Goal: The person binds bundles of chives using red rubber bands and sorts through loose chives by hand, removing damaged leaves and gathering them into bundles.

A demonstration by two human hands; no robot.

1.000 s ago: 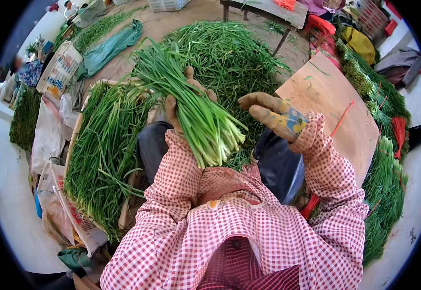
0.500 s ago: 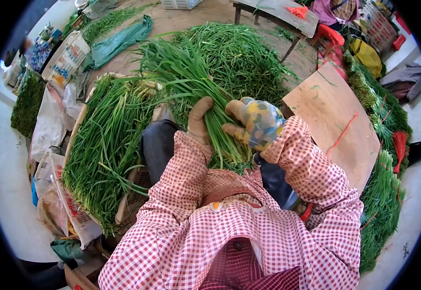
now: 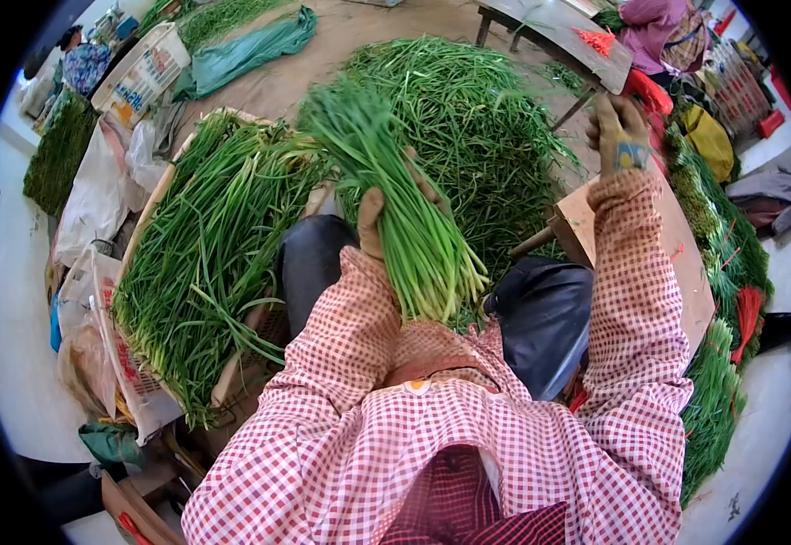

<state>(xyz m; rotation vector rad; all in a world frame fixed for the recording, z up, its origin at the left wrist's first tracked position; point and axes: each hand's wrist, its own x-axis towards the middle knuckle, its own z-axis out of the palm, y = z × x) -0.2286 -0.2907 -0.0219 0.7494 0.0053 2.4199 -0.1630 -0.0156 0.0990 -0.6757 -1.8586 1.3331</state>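
A thick bunch of long green leaves (image 3: 422,232) is held in the left hand (image 3: 371,222) near the middle of the frame. It is tilted, its pale stem ends (image 3: 450,304) pointed toward the lower right and its blurred leaf tips (image 3: 345,107) spread toward the upper left.
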